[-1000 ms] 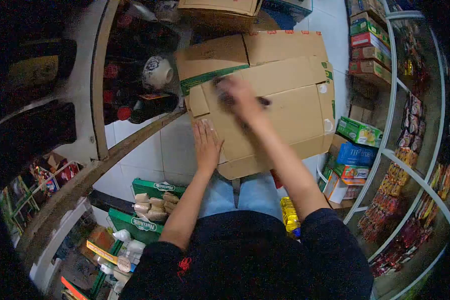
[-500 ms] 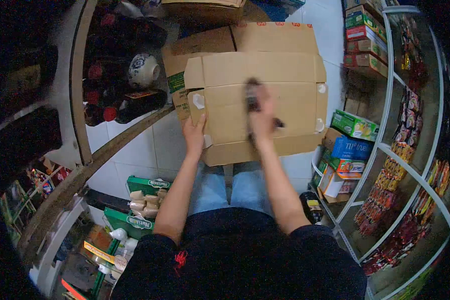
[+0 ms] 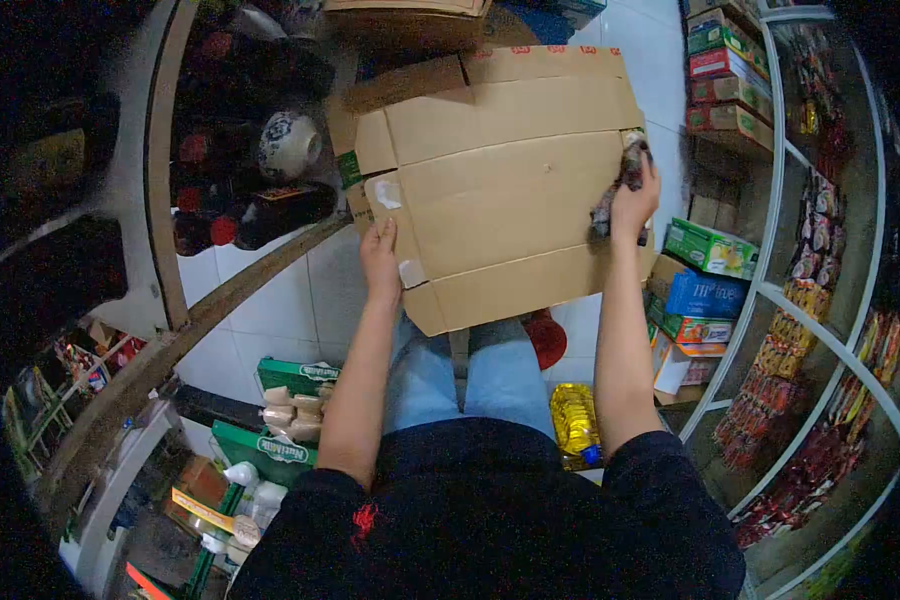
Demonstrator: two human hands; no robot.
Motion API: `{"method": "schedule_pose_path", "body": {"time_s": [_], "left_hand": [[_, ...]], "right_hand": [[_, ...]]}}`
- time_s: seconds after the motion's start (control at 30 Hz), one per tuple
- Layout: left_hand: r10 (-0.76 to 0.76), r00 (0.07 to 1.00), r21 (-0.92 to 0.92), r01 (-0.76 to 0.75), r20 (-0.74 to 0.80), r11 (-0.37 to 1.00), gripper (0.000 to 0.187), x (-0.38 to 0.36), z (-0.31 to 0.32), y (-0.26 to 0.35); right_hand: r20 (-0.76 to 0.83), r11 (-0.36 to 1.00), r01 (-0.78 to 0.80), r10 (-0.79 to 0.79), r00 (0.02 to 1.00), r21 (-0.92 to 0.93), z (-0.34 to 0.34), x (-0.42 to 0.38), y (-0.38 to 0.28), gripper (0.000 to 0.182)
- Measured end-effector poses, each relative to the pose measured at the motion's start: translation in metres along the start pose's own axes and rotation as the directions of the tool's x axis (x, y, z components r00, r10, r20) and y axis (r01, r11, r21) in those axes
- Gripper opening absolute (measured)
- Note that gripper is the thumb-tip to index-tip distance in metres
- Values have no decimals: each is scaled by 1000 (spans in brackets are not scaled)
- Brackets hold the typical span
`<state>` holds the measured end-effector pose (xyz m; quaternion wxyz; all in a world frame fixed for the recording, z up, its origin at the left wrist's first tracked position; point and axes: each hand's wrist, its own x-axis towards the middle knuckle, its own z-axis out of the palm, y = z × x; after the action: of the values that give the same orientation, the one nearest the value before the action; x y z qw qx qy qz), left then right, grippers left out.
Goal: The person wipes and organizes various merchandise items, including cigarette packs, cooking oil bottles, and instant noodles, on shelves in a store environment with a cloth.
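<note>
A flattened cardboard box (image 3: pixel 510 190) lies tilted in front of me, above my knees, with fold lines and torn white patches at its left flaps. My left hand (image 3: pixel 379 262) grips its lower left edge, the fingers on top of a flap. At the right edge, my right hand (image 3: pixel 634 205) is closed around a dark, crumpled rag (image 3: pixel 604 212) that touches the cardboard. Part of the rag is hidden under the fingers.
More cardboard boxes (image 3: pixel 410 25) sit beyond the sheet. Shelves on the left hold a blue-and-white jar (image 3: pixel 290 144). On the right, a rack carries hanging packets (image 3: pixel 770 360) beside stacked cartons (image 3: pixel 705 295). A yellow oil bottle (image 3: pixel 573 420) stands by my right leg.
My right hand has moved with the rag from the middle of the cardboard to its right edge. The sheet has tilted, its right side now higher. My left hand keeps its hold.
</note>
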<state>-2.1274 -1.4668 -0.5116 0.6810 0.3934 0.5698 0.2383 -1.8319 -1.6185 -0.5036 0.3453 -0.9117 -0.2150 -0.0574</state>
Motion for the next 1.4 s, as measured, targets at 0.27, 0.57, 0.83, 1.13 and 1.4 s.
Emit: {"method": "schedule_pose_path", "body": {"time_s": [0.27, 0.57, 0.83, 1.13, 1.4], "left_hand": [[93, 994, 1, -93, -62, 996, 21, 7, 0, 22], [152, 988, -189, -152, -17, 970, 18, 38, -28, 10], [95, 990, -209, -115, -104, 971, 19, 28, -14, 19], [115, 993, -151, -118, -25, 981, 23, 39, -29, 16], [89, 996, -224, -84, 11, 971, 26, 36, -27, 17]], "right_hand": [[410, 865, 111, -340, 846, 489, 52, -107, -130, 53], [419, 883, 295, -439, 795, 365, 34, -85, -74, 61], [41, 986, 102, -109, 993, 130, 4, -63, -33, 45], [428, 773, 369, -605, 671, 516, 51, -217, -145, 30], [290, 976, 167, -202, 935, 141, -22, -85, -24, 66]]}}
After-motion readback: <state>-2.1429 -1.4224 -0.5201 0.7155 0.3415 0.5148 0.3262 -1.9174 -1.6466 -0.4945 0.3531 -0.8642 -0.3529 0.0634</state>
